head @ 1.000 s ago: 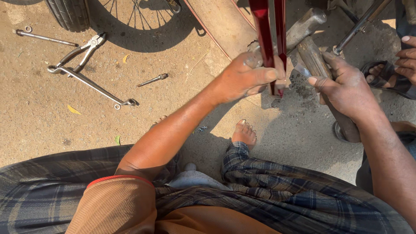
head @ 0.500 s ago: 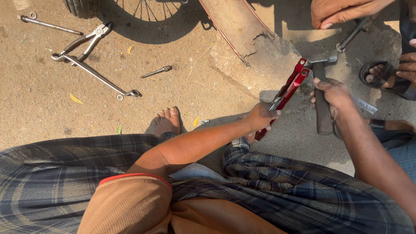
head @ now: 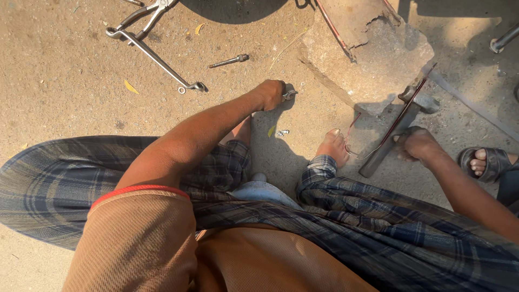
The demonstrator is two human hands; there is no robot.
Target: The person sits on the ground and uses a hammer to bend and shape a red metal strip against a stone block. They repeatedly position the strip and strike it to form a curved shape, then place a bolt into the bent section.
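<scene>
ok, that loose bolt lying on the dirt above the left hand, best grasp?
Take the bolt mid-shank, pinching from above across its width. It lies flat on the ground, thin shank to the left and thicker head to the right, with bare dirt on both long sides. The long wrench lies apart on its left, so nothing seems to block fingers. The left hand is nearest.

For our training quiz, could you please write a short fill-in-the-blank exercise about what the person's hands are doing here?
1. The left hand picks at a small metal part lying on the sandy ____.
2. The right hand grips a hammer by its ____.
3. The long wrench lies beside the ____.

Missing words: ground; handle; pliers
</scene>
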